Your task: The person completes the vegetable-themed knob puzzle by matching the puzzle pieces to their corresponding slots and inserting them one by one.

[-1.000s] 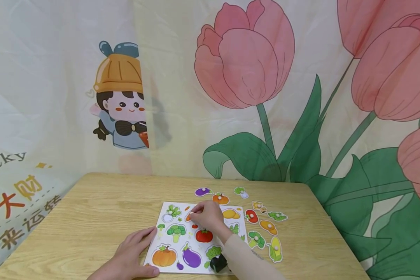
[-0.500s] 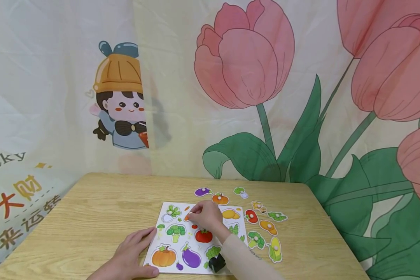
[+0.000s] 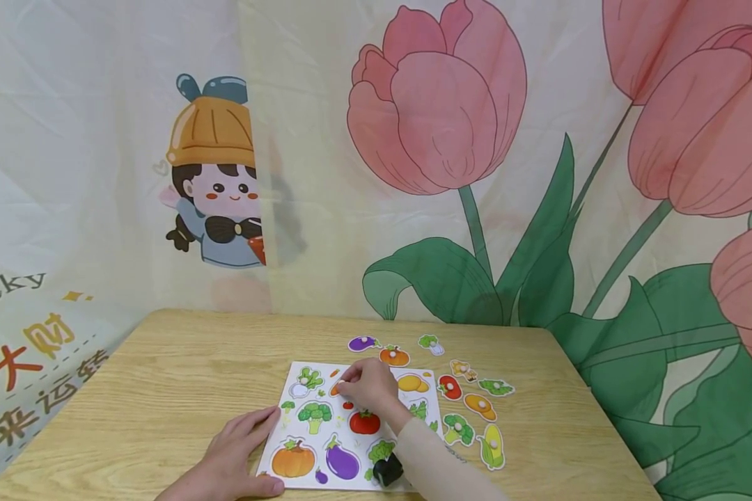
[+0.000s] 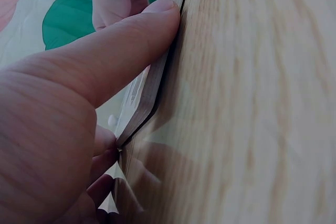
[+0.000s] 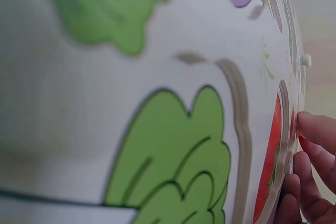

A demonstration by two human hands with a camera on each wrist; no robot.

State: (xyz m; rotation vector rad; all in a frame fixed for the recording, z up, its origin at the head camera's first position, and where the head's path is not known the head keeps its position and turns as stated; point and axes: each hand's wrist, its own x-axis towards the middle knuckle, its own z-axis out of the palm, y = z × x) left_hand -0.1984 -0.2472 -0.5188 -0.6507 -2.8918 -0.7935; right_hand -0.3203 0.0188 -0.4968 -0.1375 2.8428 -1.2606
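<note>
A white vegetable puzzle board (image 3: 288,431) lies on the wooden table. My right hand (image 3: 372,385) is over its upper part, thumb and fingertips pinching an orange carrot puzzle piece (image 3: 335,390) at the board's surface; the hand covers most of that slot. In the right wrist view, the right fingers (image 5: 317,129) are bunched close to the board beyond the printed tomato (image 5: 268,166). My left hand (image 3: 225,456) rests at the near left corner, fingers along the left edge and thumb on the front edge. The left wrist view shows the thumb (image 4: 131,38) against the board's side.
Loose knobbed pieces lie behind and right of the board, among them an eggplant (image 3: 363,343), a pumpkin (image 3: 394,355), a tomato (image 3: 450,387), broccoli (image 3: 459,429) and corn (image 3: 492,446). A knobbed green-and-white vegetable piece (image 3: 307,382) sits in the board. A printed curtain (image 3: 313,278) hangs behind.
Almost nothing differs. The right fingertips shift slightly left with the carrot piece early on, then stay there; the left hand keeps its place at the board's corner.
</note>
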